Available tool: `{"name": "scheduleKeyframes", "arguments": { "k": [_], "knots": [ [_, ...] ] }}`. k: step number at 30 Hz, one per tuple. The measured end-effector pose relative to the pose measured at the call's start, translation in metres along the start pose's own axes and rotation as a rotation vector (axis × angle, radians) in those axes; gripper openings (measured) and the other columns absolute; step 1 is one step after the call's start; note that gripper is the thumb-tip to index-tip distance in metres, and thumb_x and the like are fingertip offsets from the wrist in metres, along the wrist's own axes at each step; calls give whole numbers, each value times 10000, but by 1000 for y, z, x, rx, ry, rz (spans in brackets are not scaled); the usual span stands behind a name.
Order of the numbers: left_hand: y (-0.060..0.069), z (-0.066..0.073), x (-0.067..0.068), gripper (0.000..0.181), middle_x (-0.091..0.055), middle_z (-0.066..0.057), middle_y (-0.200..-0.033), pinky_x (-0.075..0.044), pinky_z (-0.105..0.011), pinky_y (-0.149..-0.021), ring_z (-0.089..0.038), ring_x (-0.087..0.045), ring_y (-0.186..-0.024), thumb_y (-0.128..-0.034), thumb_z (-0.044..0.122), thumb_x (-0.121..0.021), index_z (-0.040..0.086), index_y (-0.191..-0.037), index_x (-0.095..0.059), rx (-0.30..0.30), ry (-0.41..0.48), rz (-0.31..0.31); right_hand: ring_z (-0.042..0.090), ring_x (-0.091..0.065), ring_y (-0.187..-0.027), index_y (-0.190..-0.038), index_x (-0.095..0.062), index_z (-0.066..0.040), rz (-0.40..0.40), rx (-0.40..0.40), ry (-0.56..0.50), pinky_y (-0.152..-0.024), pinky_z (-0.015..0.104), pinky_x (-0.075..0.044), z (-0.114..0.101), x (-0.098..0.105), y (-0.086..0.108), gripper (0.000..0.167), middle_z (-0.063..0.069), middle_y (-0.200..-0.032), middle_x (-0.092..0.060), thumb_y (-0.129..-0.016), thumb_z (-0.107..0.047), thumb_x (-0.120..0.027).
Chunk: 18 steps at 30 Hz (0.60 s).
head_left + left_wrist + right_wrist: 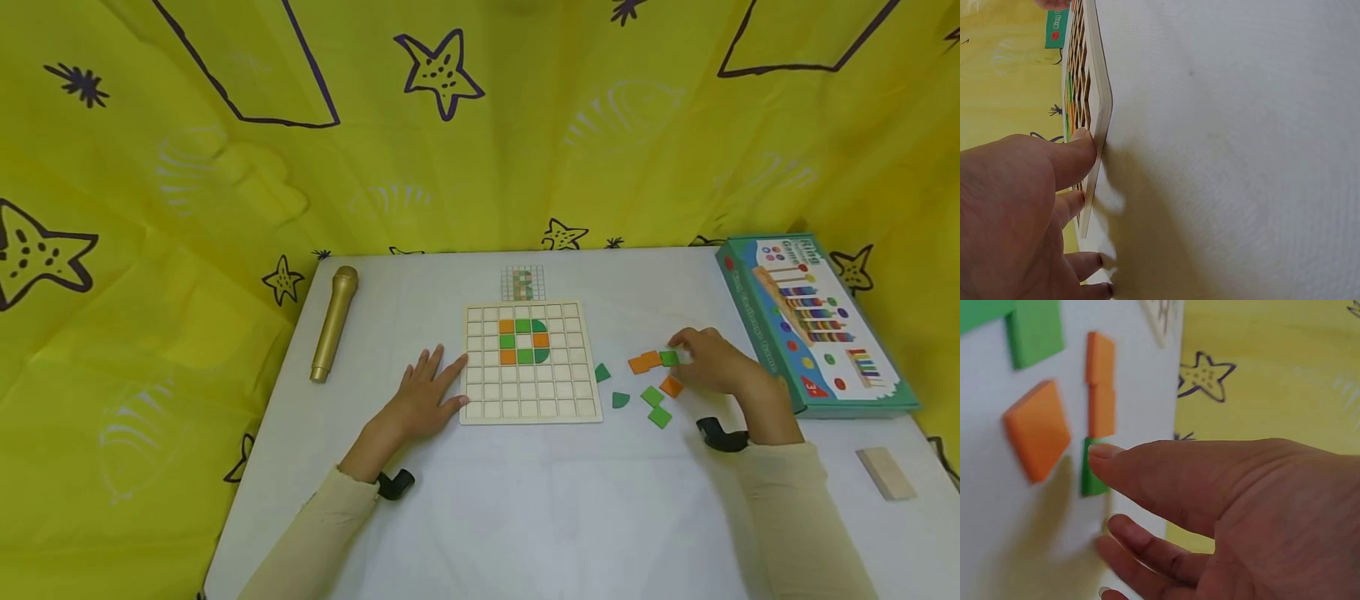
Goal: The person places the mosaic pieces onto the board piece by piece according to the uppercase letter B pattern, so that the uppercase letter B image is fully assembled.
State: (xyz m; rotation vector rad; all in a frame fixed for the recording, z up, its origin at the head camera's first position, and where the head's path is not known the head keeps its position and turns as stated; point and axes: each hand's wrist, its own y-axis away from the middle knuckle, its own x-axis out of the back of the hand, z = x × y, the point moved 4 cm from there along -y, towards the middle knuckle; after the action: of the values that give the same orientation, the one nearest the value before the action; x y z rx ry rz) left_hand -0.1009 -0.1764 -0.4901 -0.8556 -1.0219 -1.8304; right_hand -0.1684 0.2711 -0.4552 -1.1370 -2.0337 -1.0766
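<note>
A wooden grid board [531, 408] holds orange and green tiles [507, 341] set in a ring near its middle. My left hand [429, 398] lies spread at the board's left edge. In the left wrist view its thumb [1075, 159] touches the board's rim, and two fingers rest on the tabletop. To the right of the board, my right hand [708, 360] hovers with bent fingers by a green square tile [668, 358]. The right wrist view shows the thumb [1141, 464] overlapping that green tile [1094, 481], with a gap between thumb and the visible fingers.
Loose orange tiles [645, 362], green squares [660, 417] and dark green rounded pieces [620, 400] lie right of the board. A pattern card [510, 283] sits behind it. Around stand a gold microphone [334, 325], a game box [825, 333] and a wooden block [887, 473].
</note>
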Motion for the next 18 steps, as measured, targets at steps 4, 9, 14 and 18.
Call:
{"name": "scheduleKeyframes", "arguments": {
  "k": [4, 9, 14, 18],
  "knots": [
    [0, 0, 0, 703, -45, -212, -1765, -64, -641, -1293, -439, 13, -1630, -1090, 485, -532, 249, -1695, -263, -1, -6, 0, 484, -516, -1093, -1309, -538, 99, 30, 13, -34, -972, 670, -463, 12, -5, -3, 399, 359, -1220, -479, -998, -119, -661],
    [1, 2, 1, 708, -39, -208, -1767, -55, -640, -1294, -436, 18, -1630, -1088, 478, -539, 255, -1697, -255, 6, -10, -7, 438, -514, -1068, -1307, -549, 83, 65, 28, -74, -944, 604, -472, 19, -8, -7, 367, 324, -1220, -494, -1023, -129, -646],
    [1, 3, 1, 712, -36, -204, -1767, -53, -643, -1292, -437, 19, -1630, -1086, 480, -541, 258, -1698, -251, 15, -16, -7, 420, -512, -1089, -1343, -543, 74, 77, 27, -90, -971, 592, -461, 22, -11, -9, 376, 308, -1250, -506, -1038, -132, -614],
    [0, 1, 0, 718, -15, -187, -1771, -48, -630, -1297, -419, 36, -1632, -1088, 505, -525, 277, -1701, -231, 22, -27, -16, 423, -513, -1104, -1363, -534, 60, 73, 27, -105, -982, 601, -461, 21, -13, -8, 377, 301, -1262, -503, -1047, -134, -601]
  ]
}}
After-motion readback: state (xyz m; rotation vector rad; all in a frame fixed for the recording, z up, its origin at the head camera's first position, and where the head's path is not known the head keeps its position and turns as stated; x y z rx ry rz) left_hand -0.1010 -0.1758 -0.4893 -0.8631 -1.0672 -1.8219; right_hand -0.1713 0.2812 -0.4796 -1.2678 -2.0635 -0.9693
